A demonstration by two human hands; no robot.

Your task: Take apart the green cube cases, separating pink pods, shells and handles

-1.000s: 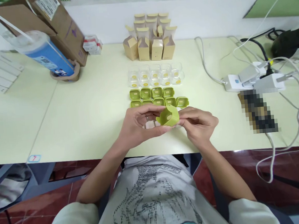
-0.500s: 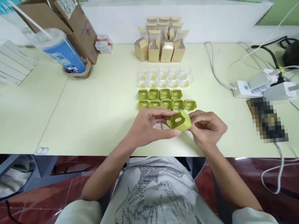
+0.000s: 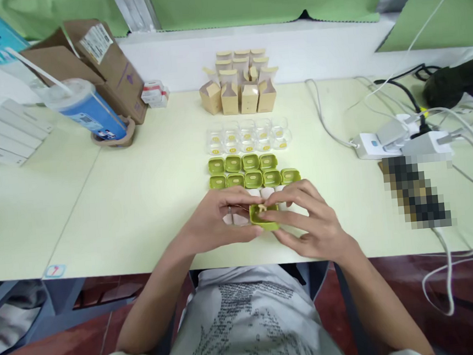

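Observation:
My left hand (image 3: 219,217) grips a small olive-green plastic case (image 3: 270,226) from its left side, thumb below and fingers along the far edge. Fingers of my right hand (image 3: 306,215) reach over and into the case's open top, while its thumb lies near the right underside. Inside, by the fingertips, is a small pale-yellow piece (image 3: 262,208), partly covered. Beyond the hands, more green cases (image 3: 253,179) stand in two rows, open side up. Several white rounded pieces (image 3: 240,219) lie on the table under and behind my hands, mostly hidden.
Clear plastic covers (image 3: 247,138) with yellow marks stand behind the green cases, and open kraft boxes (image 3: 229,99) by the wall. At left are a blue cup (image 3: 94,115) and a cardboard box (image 3: 124,77). A power strip (image 3: 368,145) with cables lies right.
The green case has come down and left, and its opening now faces up more. My right fingers have moved from its right side to its opening, where a pale-yellow piece now shows.

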